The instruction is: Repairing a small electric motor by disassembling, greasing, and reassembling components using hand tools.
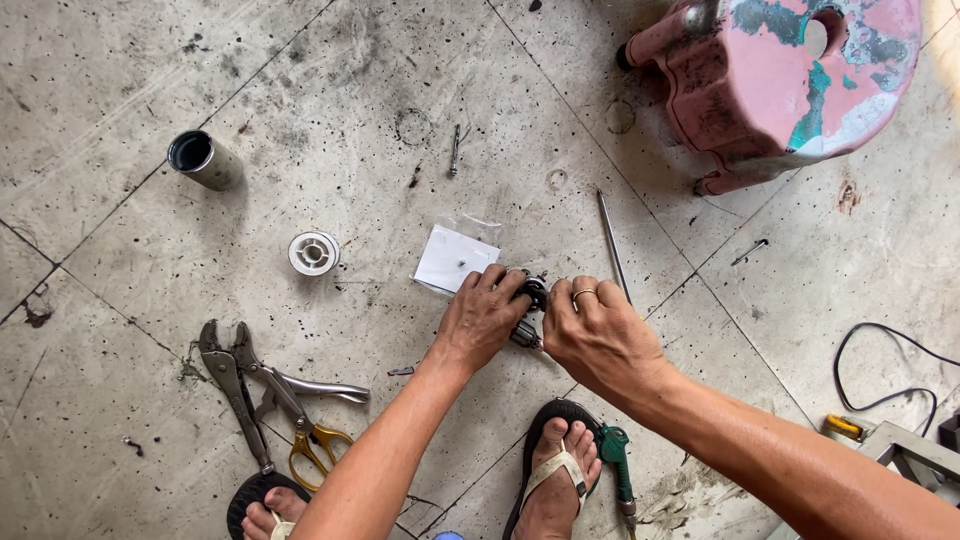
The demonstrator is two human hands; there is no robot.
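Small dark metal part (530,312) gripped by both hands' fingers (500,283), floor open leftward.

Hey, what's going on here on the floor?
A person crouches over a tiled floor, both hands closed on a small dark metal part. The left hand grips it from one side, the right hand from the other. Beside them lie a white packet, a thin rod, locking pliers, a white spool and a pink stool.
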